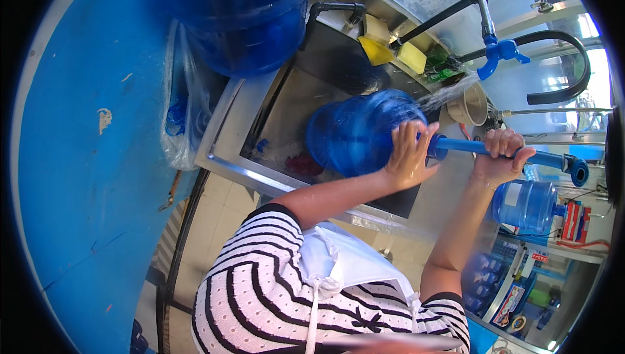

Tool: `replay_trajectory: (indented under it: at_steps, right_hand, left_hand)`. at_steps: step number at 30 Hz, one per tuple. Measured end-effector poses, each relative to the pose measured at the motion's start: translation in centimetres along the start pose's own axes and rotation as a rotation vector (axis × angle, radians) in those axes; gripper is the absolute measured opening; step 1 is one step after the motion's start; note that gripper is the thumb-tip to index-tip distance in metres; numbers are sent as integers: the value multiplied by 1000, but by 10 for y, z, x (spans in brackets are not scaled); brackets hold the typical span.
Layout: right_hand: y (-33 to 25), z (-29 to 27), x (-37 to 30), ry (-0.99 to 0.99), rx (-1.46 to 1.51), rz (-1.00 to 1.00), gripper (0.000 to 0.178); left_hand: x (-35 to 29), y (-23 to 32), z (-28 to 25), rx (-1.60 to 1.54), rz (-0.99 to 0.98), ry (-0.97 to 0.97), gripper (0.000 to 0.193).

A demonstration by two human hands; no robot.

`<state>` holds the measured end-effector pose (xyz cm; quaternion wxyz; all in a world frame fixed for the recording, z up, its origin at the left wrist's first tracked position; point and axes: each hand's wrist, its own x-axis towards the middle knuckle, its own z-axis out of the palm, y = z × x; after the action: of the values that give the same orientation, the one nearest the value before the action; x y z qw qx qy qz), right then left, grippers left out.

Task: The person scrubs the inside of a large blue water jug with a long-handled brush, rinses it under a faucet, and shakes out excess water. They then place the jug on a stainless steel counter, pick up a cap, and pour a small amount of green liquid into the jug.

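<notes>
A translucent blue water jug [355, 132] lies on its side in the metal sink, its neck toward the right. My left hand [411, 153] rests on its shoulder beside the neck, fingers spread and thumb out. My right hand [500, 157] is wrapped round a long blue pole [463, 145] that runs into the jug's mouth. Whatever is on the pole's inner end cannot be made out. Water sprays from a blue tap [500, 54] onto the jug's upper side.
Large blue jugs [241, 22] stand at the sink's far left corner. Yellow sponges [410, 58], a beige cup [469, 105] and black pipes [449, 16] line the back. A blue surface [97, 158] spans the left; another jug [525, 206] is at right.
</notes>
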<state>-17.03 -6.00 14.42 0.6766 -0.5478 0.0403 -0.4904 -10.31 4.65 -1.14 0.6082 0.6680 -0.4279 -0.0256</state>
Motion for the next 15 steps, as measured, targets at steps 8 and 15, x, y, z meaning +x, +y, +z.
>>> replay_trajectory:
  at_steps: [8,15]
  right_hand:
    - [12,2,-3,-157,-32,21,59]
    - [34,1,-15,-95,-26,73,60]
  left_hand:
    - [82,-38,4,-406,204,-677,56]
    - [21,2,-8,-289,79,-169,60]
